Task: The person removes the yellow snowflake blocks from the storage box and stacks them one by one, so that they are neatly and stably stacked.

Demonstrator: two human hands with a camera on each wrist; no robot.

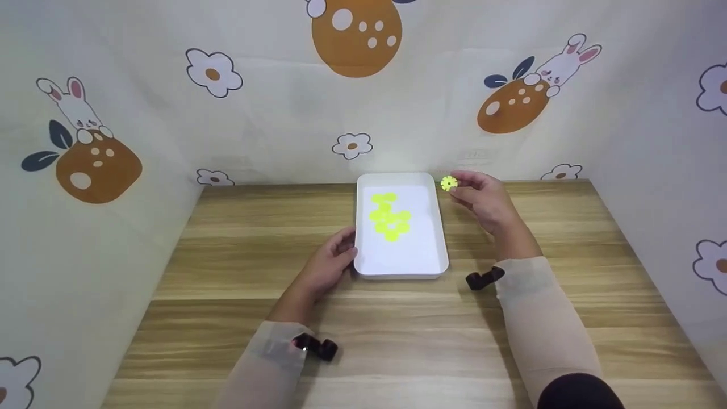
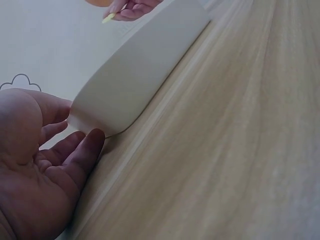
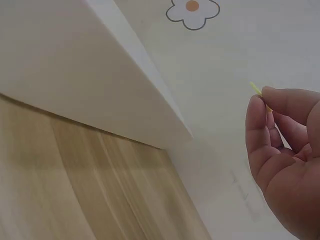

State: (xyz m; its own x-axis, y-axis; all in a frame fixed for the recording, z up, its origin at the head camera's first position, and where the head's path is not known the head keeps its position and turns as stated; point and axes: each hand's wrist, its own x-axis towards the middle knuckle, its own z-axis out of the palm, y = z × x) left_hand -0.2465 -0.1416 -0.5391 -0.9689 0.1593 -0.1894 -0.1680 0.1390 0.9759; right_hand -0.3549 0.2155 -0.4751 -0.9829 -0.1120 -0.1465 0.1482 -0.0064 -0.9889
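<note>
Right hand (image 1: 487,201) pinching a disc (image 1: 445,185), left hand (image 1: 328,264) gripping the tray (image 1: 400,258).
The pinched disc is raised just off the tray's far right corner; the left hand grips the left edge toward the near corner. Other discs (image 1: 385,208) lie clustered in the tray, by the surface's (image 1: 250,244) far edge.

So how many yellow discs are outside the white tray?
1: the yellow disc pinched by the right hand, right of the white tray. The other discs lie inside; overlap may hide some.
</note>
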